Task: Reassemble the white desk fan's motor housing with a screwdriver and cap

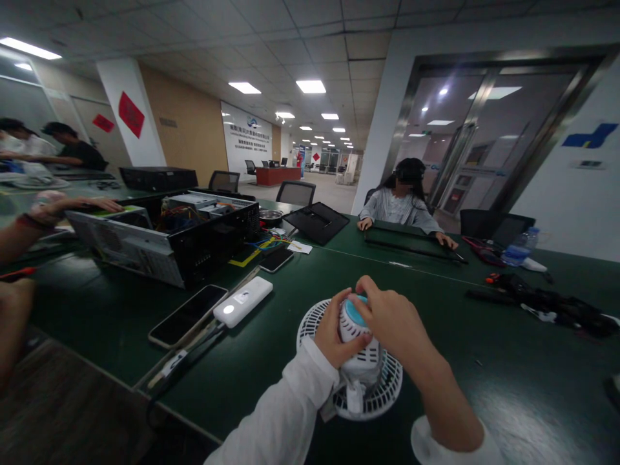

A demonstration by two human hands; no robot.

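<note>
A small white desk fan point(361, 361) lies face down on the dark green table point(290, 303), its round grille flat on the surface and its motor housing with a teal cap pointing up. My left hand point(334, 332) is wrapped around the left side of the housing. My right hand point(394, 316) grips the top and right side, fingers curled over the teal cap. Both of my sleeves are white.
A white power bank point(243, 301) and a black phone point(188, 314) lie to the left. Behind them sits an open computer case point(169, 236) with another person's hand point(97, 205) on it. A person point(404, 200) sits across the table. Black cables point(547, 300) lie at right.
</note>
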